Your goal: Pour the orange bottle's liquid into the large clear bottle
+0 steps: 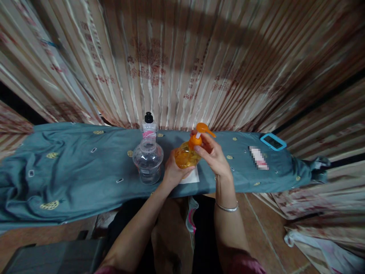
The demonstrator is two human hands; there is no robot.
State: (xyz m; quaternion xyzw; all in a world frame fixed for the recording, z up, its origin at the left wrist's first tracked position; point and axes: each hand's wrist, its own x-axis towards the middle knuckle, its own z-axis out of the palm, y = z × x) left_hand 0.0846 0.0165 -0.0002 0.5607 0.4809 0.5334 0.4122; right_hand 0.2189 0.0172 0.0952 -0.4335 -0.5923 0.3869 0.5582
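A yellow-orange see-through pump bottle (pixel 186 155) is tilted above the cloth, its orange pump head (pixel 203 128) pointing up and to the right. My left hand (pixel 173 173) wraps round the bottle's body from the left and below. With the fingers of my right hand (pixel 212 154) I grip the orange collar under the pump head. Beneath my hands lies a white sheet of paper (pixel 192 177), partly hidden. To the left stands a clear, wide-bodied empty bottle (pixel 148 161). Just behind it is a clear bottle with a black cap (pixel 148 118) and a pink label.
A blue-framed digital timer (pixel 273 142) lies at the right end of the cloth-covered table (pixel 94 167). Next to it is a blurred-out rectangular item (pixel 258 158). Patterned curtains (pixel 171 68) hang close behind the table. A dark box (pixel 57 257) stands on the floor at lower left.
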